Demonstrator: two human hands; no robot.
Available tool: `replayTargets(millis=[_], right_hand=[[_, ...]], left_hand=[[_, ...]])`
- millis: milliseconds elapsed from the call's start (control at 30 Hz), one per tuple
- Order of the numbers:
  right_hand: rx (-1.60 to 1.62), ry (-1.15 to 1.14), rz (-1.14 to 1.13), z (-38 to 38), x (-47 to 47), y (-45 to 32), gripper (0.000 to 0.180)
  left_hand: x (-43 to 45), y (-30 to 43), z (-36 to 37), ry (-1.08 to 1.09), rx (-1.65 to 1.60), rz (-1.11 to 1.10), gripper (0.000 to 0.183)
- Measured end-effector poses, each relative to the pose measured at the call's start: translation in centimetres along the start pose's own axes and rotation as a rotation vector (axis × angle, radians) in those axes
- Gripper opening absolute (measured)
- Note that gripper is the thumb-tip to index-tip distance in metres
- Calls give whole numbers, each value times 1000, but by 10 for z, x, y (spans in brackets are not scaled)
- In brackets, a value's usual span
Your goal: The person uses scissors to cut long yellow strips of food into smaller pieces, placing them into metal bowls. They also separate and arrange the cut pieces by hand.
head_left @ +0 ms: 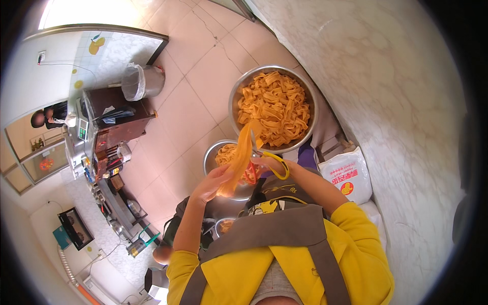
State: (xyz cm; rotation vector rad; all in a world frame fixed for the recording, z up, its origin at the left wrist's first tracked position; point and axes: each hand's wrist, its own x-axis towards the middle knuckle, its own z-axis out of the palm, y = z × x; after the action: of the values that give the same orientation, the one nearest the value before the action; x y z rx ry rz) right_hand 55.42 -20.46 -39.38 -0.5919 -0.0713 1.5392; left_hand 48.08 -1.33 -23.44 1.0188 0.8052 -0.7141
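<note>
My left hand (216, 182) grips a bundle of long, flat orange-brown strips (241, 160), which look like bean curd sheet or wide noodles. Its upper end reaches the rim of a large steel bowl (231, 103) heaped with cut strips (274, 108). My right hand (263, 166) holds scissors with a yellow handle loop (283, 167) and a red one (250, 173). Their blades lie against the bundle, partly hidden behind it. Below my hands stands a smaller steel bowl (207, 154) with more strips (225, 153), half covered by my left hand and the bundle.
A white plastic bag (347, 175) bearing writing lies to my right, beside a marbled wall (381, 95). Another small bowl (225, 227) with strips is near my lap. Leftward are a lined bin (143, 82), a brown cabinet (122, 122) and a scale (82, 129). People are at far left and lower left.
</note>
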Motion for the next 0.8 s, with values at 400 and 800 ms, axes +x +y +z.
replayTargets(millis=[400, 800], right_hand=[[-50, 21, 155, -10, -19, 21, 24], [-419, 344, 99, 27, -28, -14, 31]], left_hand=[[43, 2, -14, 128, -4, 159, 33], [71, -6, -18, 19, 272, -7, 29]])
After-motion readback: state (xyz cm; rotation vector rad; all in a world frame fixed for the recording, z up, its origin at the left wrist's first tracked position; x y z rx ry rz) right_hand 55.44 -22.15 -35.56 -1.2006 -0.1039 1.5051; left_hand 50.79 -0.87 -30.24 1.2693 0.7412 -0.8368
